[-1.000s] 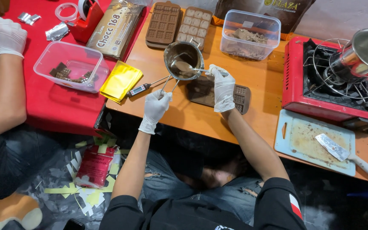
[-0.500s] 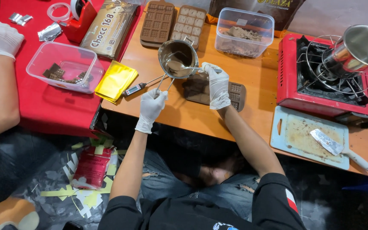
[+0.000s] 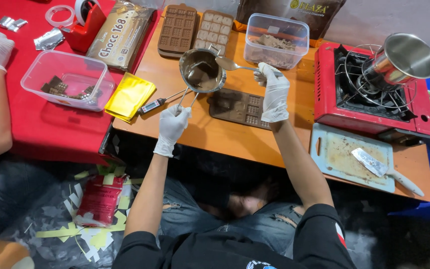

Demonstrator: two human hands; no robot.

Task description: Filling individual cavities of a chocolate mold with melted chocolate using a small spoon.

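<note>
Moulds [image 3: 237,106] three, tubs [image 3: 66,79] two, pot [image 3: 202,70], spoon [image 3: 234,65] one each

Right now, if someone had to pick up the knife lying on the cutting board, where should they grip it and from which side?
Grip the knife by its pale handle, which sticks out past the cutting board's lower right corner onto the table. Come from the right, fingers closing across the handle. The broad blade lies flat on the smeared board, leaving no safe hold.

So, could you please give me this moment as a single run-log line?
left hand: grips small pot handle | right hand: holds spoon over pot | pot: melted chocolate inside | below: dark mould on table
</note>
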